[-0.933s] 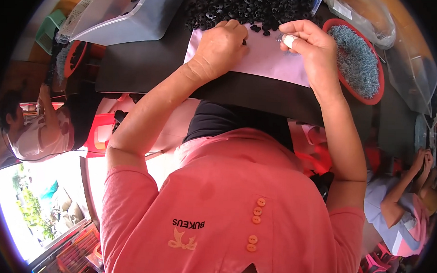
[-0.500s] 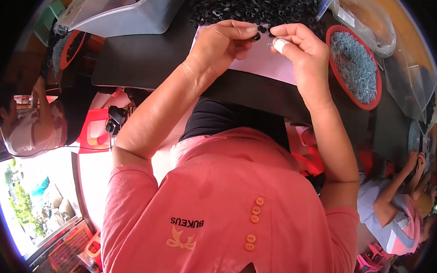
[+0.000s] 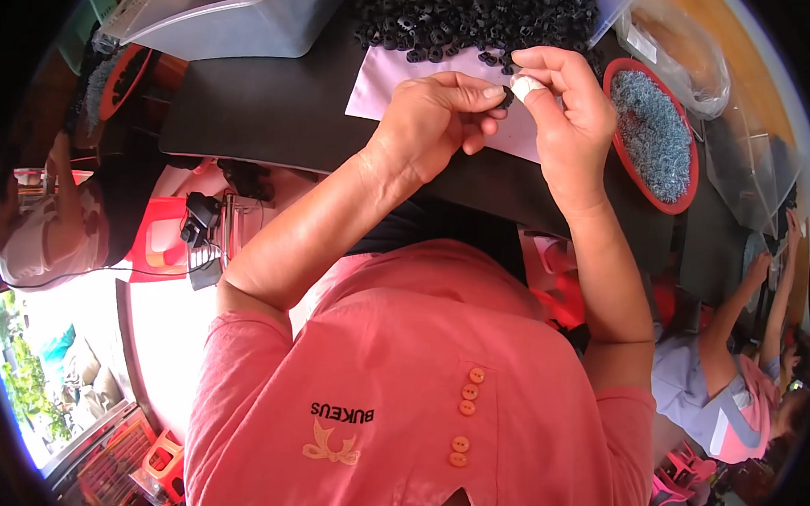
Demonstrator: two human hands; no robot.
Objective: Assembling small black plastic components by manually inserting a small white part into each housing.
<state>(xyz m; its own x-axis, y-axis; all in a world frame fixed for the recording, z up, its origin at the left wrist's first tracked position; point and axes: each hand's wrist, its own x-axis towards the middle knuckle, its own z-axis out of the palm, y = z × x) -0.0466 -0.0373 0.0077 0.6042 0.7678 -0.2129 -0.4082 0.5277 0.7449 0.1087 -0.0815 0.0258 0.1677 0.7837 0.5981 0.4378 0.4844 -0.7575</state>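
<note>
1. Presently, a black plastic part (image 3: 508,98) is pinched in the left hand (image 3: 427,120), beside the right thumb.
2. The right hand (image 3: 572,116) is curled; whether anything is gripped cannot be told.
3. Steady fingertips are advised.

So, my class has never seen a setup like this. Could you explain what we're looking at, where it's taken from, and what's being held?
There is no machine here, just a person's two bare hands. A wide fisheye camera worn on the head looks down, so edges curve; picture left is the wearer's left. On the dark table are a pale pink sheet, a heap of small black parts, a red basin of tiny blue-grey pieces and a translucent bin. The left hand pinches one black part. The right hand, its thumb wrapped in a white covering, is close beside; whether it holds anything is unclear.
</note>
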